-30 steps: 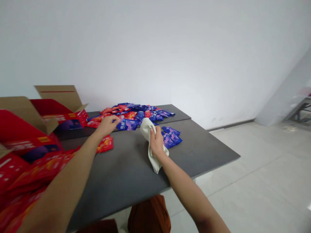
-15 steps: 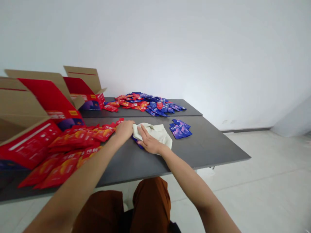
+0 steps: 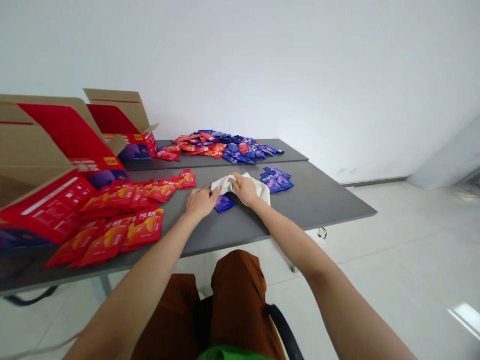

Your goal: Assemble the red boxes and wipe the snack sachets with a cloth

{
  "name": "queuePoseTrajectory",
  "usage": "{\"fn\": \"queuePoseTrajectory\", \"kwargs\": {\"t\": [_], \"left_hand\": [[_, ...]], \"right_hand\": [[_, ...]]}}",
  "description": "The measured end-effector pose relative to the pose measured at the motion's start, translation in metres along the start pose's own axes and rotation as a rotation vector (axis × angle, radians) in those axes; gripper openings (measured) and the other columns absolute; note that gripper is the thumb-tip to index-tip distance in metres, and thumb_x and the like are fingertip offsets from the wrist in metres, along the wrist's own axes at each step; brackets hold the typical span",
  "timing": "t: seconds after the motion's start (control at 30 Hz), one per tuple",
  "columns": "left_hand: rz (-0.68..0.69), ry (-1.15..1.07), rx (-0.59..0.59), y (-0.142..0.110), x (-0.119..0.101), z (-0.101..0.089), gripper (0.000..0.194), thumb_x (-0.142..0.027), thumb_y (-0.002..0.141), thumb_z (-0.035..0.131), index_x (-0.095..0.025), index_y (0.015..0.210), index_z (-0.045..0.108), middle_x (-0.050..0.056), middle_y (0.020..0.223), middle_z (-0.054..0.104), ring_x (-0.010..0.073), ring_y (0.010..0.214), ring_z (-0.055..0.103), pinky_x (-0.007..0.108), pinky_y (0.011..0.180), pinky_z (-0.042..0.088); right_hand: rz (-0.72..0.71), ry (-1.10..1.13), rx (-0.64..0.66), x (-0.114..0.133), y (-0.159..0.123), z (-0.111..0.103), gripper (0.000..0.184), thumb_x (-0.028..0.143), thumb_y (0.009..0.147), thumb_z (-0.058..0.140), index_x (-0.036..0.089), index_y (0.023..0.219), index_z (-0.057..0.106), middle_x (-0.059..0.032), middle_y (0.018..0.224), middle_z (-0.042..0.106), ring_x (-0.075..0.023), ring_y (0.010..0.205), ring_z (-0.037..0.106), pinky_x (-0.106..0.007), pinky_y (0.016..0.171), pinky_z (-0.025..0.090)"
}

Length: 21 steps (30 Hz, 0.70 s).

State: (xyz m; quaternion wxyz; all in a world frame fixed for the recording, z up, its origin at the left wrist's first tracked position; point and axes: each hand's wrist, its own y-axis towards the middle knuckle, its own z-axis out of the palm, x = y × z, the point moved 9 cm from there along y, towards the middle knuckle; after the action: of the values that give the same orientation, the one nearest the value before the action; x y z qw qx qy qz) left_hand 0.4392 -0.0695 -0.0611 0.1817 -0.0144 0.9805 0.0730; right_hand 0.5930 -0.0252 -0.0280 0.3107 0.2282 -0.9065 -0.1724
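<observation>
A white cloth lies bunched on the table, partly over a blue packet whose lower part shows. My right hand grips the cloth from above, fingers curled into its folds. At the cloth's left edge, my left hand is closed on the packet's left side, its thumb touching the cloth; its fingertips are partly hidden. To the right of the cloth lies a small group of blue packets. Left of my left hand, red packets with orange pictures lie in overlapping rows.
Open red cartons with raised brown flaps stand along the left of the dark grey table. A mixed heap of red and blue packets lies at the back, by the white wall. The table's right edge slants toward the floor area.
My right hand has gone from lying flat on the cloth to gripping it, bunching it up and baring more of the blue packet. My left hand has turned, its thumb now at the cloth's edge.
</observation>
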Motion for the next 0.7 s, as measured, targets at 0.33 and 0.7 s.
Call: {"fn": "queuePoseTrajectory", "kwargs": {"t": [0.33,0.7], "left_hand": [[0.300,0.089,0.502,0.019,0.004,0.031,0.112,-0.077,0.063,0.059,-0.024,0.155,0.021,0.010,0.161,0.013,0.0364,0.148,0.007,0.056,0.115,0.008],[0.274,0.039,0.395,0.019,0.006,0.025,0.098,-0.072,0.059,0.067,-0.028,0.144,0.045,0.010,0.158,0.029,0.0361,0.147,0.015,0.058,0.116,0.007]], "right_hand": [[-0.086,0.374,-0.139,-0.015,0.009,-0.020,0.049,0.045,0.099,0.027,0.015,0.123,0.058,-0.0092,0.121,0.065,-0.0184,0.113,0.058,-0.032,0.100,0.041],[-0.194,-0.100,0.503,0.007,-0.008,0.065,0.061,0.053,0.101,0.023,0.022,0.154,0.026,-0.0060,0.158,0.028,-0.0270,0.148,0.013,-0.053,0.117,0.012]]}}
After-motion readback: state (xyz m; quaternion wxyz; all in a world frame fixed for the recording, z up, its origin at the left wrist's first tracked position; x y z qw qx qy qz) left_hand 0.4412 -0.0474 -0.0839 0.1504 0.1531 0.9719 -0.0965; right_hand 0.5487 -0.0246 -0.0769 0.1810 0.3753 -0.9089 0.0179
